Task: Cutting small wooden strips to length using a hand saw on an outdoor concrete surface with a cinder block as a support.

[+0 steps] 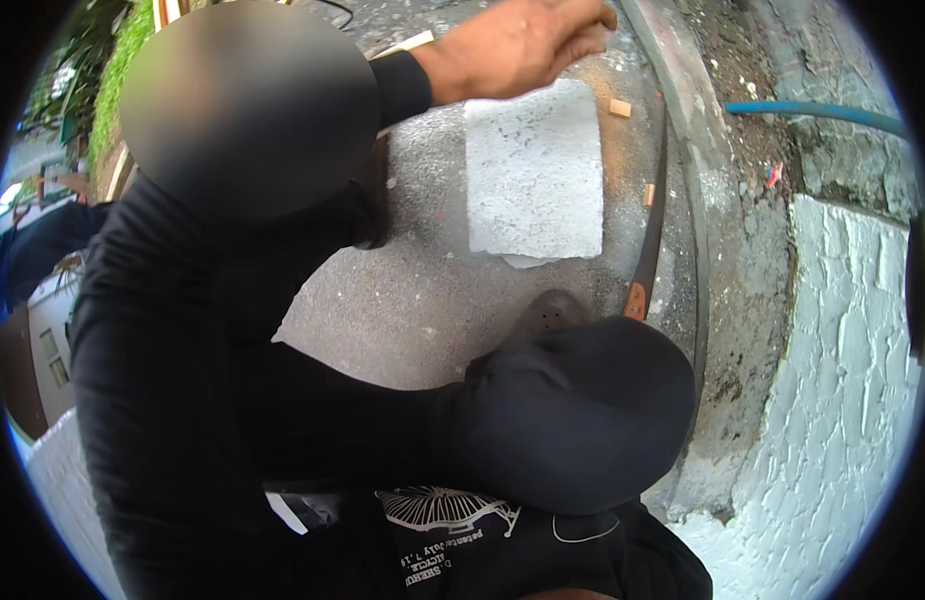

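My left hand (518, 50) reaches in from the left in a black sleeve, partly cut off by the top edge. Its fingers are loosely bent and slightly apart, and I see nothing in them. Below it, a rough white slab (533, 170) lies on the concrete ground. Close by the hand is a small wooden block (620, 107), with sawdust around it. Farther down, a second wood piece (650, 195) lies beside the dark blade of a handsaw (655, 220) with a brown handle. My right hand is out of sight.
My bent knee (583, 415) in black cloth fills the lower middle, above a brown clog (555, 310). A curb (698, 160) runs along the right, with a blue hose (818, 112) and a white textured wall (823, 370) beyond. A blurred round patch hides part of the left.
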The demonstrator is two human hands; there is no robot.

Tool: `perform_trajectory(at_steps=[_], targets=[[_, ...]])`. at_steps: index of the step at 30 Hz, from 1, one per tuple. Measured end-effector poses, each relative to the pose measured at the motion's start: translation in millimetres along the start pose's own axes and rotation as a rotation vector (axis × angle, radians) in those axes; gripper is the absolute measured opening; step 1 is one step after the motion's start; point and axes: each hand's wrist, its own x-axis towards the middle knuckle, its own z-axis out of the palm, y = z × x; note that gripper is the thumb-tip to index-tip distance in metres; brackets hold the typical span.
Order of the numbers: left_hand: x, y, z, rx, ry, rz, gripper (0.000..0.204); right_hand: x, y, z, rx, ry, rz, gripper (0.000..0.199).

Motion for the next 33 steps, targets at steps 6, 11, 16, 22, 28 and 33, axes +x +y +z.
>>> perform_trajectory(at_steps=[6, 11, 16, 22, 28, 33], targets=[[2, 46, -184, 0.265, -0.126, -0.337, 0.032, 5, -17, -1, -0.028, -0.045, -0.026, 0.048], [-23, -57, -147, 0.338, -0.136, -0.321, 0.043, 18, -41, 0, -0.056, -0.017, 0.022, 0.050], [-71, -128, -59, 0.248, -0.038, -0.218, 0.052, 7, -54, 2, -0.104, 0.047, 0.190, 0.051], [-112, -186, -21, 0.162, -0.234, -0.323, 0.053, 6, -80, -42, -0.126, -0.072, -0.058, 0.058], [-112, -239, -7, 0.226, -0.290, -0.431, 0.059, 5, -60, -20, -0.122, 0.108, -0.163, 0.062], [-105, -238, -11, 0.211, -0.284, -0.337, 0.074, 6, -63, -14, -0.146, 0.134, -0.149, 0.064]])
